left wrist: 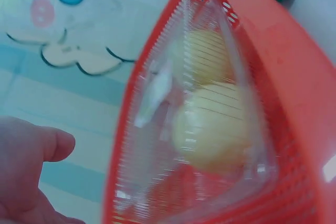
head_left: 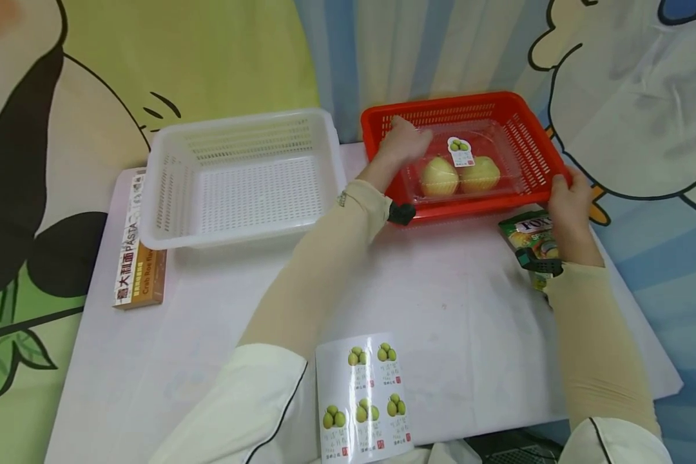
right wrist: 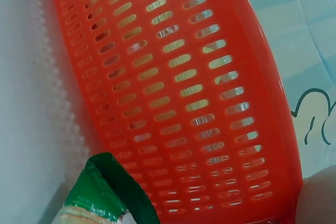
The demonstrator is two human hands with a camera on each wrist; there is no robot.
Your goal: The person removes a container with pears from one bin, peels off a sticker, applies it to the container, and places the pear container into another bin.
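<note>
A red perforated basket (head_left: 461, 211) is at the back right. In it lies a clear plastic box (head_left: 507, 138) holding two pale yellow round fruits (head_left: 439, 177), with a white fruit-print label (head_left: 461, 152) on its lid. My right hand (head_left: 571, 200) grips the basket's right rim, and a bit of that hand (right wrist: 317, 198) shows at the rim in the right wrist view. Over the basket's left end is my left hand (head_left: 405, 140), near the box. The left wrist view shows its thumb (left wrist: 58, 144) held out, apart from the basket; most of its fingers are hidden.
A white perforated basket (head_left: 243, 235) stands at left, overlapping a pasta box (head_left: 142, 277). A green packet (head_left: 528, 235) lies below my right hand. A sticker sheet (head_left: 364, 399) with fruit prints lies at the table's front edge. Behind hangs a patterned cloth.
</note>
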